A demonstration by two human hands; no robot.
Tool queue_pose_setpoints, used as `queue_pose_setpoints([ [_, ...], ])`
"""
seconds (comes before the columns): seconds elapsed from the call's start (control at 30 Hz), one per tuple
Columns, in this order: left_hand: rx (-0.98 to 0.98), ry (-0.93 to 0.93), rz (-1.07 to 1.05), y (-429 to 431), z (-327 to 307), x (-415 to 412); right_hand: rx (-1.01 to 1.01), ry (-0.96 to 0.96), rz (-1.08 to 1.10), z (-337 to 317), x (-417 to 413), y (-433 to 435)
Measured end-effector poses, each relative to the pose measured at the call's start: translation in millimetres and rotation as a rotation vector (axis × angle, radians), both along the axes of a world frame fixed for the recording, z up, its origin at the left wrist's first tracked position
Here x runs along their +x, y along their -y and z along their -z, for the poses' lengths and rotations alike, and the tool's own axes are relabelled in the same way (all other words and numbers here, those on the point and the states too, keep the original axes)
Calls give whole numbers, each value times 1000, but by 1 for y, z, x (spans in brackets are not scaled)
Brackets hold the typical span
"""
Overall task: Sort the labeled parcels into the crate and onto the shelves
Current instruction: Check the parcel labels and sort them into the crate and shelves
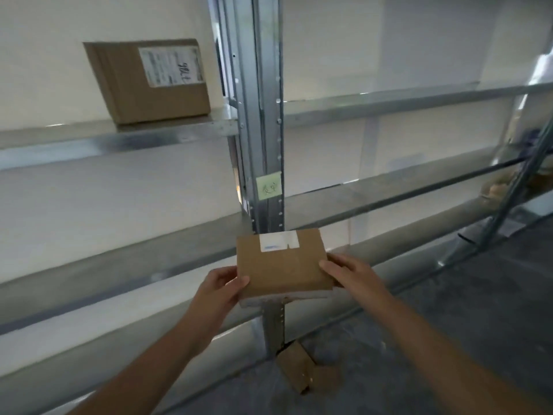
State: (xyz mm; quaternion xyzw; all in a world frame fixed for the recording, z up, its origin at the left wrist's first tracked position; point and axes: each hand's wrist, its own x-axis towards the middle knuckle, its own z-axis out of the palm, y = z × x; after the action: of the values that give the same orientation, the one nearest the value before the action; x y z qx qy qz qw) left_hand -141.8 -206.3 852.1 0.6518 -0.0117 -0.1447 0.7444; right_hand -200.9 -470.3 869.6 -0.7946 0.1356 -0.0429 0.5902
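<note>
Both bare forearms reaching up from the bottom of the frame, left hand (223, 284) gripping the small parcel's (281, 266) left edge, thumb on top, right hand (348, 272) gripping its right edge, parcel lower centre, before the metal upright (267, 115), second labeled parcel (149, 82) on the upper-left shelf (89, 142)

small parcel (281, 262) dead centre, right in front of shelving post (266, 115), held between left grip (223, 284) on its left edge and right grip (350, 272) on its right edge. note (268, 185) stuck on post, just above small parcel. second parcel (146, 82) sits on upper shelf (89, 139), left of post, near it. cardboard scraps (302, 371) on floor (449, 324) at foot of post, below small parcel.
</note>
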Motion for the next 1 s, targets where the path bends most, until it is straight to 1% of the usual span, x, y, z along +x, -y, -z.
queue_pose_setpoints([
  [0.1, 59, 135, -45, -48, -12, -17, -117, -1, -112, -20, 9, -42],
  [0.2, 66, 223, -142, -101, -26, -37, -143, 53, -217, -32, 18, -94],
  [0.3, 76, 271, -268, -163, -39, -63, -140, 102, -317, -39, 26, -159],
  [0.47, 36, 294, -584, -278, -44, -128, -64, 121, -564, -47, 26, -290],
  [0.63, 98, 307, -870, -379, -44, -216, 43, 93, -796, -49, 3, -434],
  [0.77, 113, 295, -1021, -447, -42, -280, 175, 42, -948, -36, -30, -541],
  [0.87, 7, 274, -1138, -484, -35, -315, 250, -14, -1042, -25, -53, -598],
  [1.0, -38, 258, -1228, -519, -22, -339, 274, -45, -1153, -11, -64, -659],
])
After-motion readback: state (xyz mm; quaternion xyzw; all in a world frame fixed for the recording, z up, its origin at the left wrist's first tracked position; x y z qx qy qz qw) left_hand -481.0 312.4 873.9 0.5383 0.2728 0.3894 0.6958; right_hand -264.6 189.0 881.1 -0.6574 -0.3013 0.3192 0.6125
